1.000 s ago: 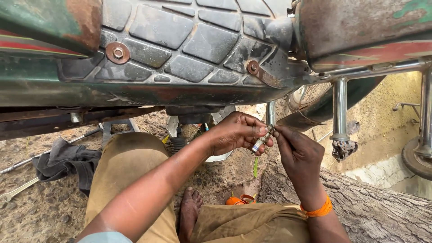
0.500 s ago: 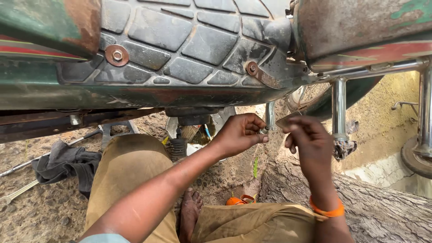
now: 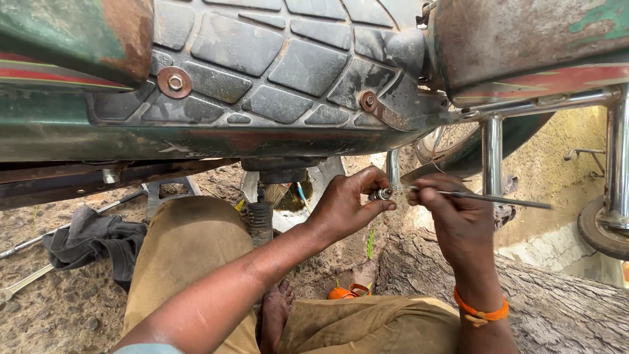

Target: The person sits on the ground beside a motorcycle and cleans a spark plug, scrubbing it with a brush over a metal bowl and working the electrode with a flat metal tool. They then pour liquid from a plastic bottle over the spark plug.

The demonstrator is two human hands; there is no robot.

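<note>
Pinching: your left hand (image 3: 344, 210) has a small metal fitting (image 3: 381, 194) caught between thumb and fingertips, held in the air just under the motorcycle seat (image 3: 275, 65), right of centre.
Right hand: your right hand (image 3: 452, 213) is closed in a pinch on a thin metal rod (image 3: 485, 197), whose tip sits at the fitting's mouth while its tail runs off to the right.
Fitting, feel: it looks small, hard and light, and probably oily, so I judge it apt to slip or roll out of a loose pinch.
Fitting, hold: grip it by its ribbed or threaded sides, as you do now, and leave its open end clear for the rod.
Rod, feel: it looks slim and stiff but likely springy along its length; a hold close to the tip, as now, should steady it.
Below: your knees in tan trousers (image 3: 190, 262) and a log (image 3: 524, 295) lie under the hands, over dirt ground where a dropped part could be hard to find.
Left side: a dark rag (image 3: 98, 239) and a wrench (image 3: 23, 283) rest on the ground, well apart from both hands.
Far right: chrome tubes (image 3: 493, 157) stand just beyond the rod.
</note>
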